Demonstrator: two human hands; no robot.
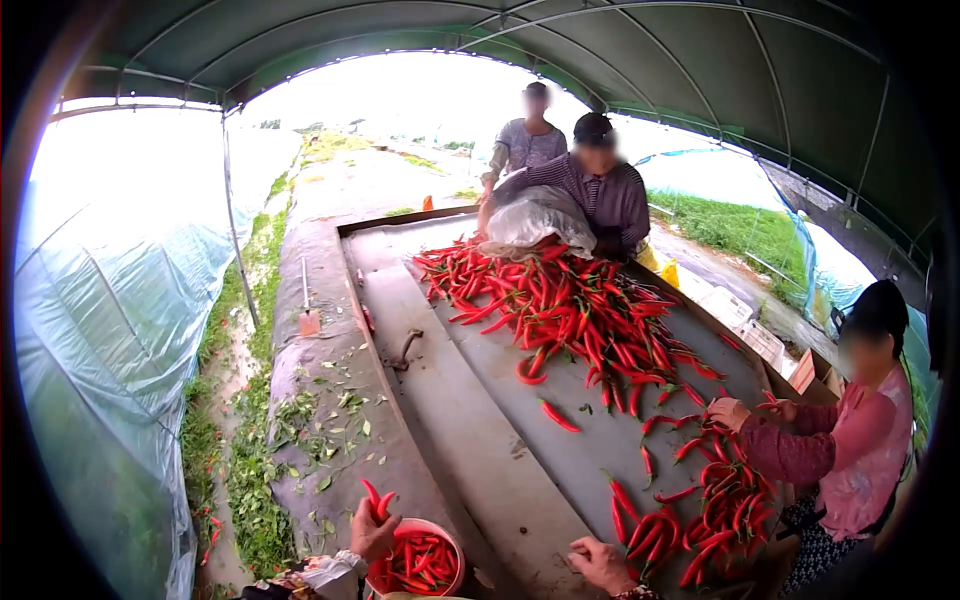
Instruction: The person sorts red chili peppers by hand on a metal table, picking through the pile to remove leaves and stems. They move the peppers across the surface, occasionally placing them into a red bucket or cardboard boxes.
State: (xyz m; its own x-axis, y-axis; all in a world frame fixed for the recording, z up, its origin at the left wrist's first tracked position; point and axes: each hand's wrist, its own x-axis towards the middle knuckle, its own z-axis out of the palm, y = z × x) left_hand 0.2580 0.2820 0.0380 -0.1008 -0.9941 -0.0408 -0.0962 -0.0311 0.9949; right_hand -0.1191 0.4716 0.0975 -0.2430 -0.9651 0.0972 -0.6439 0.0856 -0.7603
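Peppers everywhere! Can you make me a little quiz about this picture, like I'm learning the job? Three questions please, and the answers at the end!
1. True or false: the camera wearer's left hand is holding a spade.

2. Pick one. What is in the bucket?
A) Leaves
B) Red peppers
C) Stones

3. Fill in the blank with near or far: seen from the camera wearer, the plastic bag is towards the ____ end of the table.

Key
1. False. It is holding red peppers above the bucket.
2. B
3. Far
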